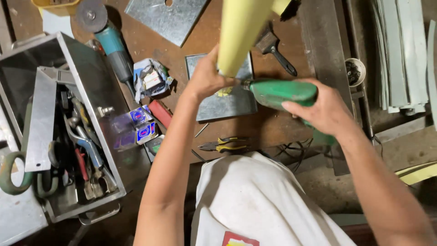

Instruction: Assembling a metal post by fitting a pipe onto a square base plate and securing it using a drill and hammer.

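My left hand (207, 77) grips the lower end of a pale yellow-green tube (241, 32) that stands upright toward the camera. My right hand (325, 109) holds a green electric drill (280, 92), its tip pointed left at the base of the tube, right by my left fingers. Both sit over a small grey metal plate (227, 102) lying on the brown workbench (255, 130).
An open metal toolbox (93, 100) full of hand tools stands at left. A teal angle grinder (109, 41), small boxes (139, 130), yellow-handled pliers (225, 145), a black brush (275, 48), a sheet metal piece (166, 18) and stacked metal strips (400, 54) lie around.
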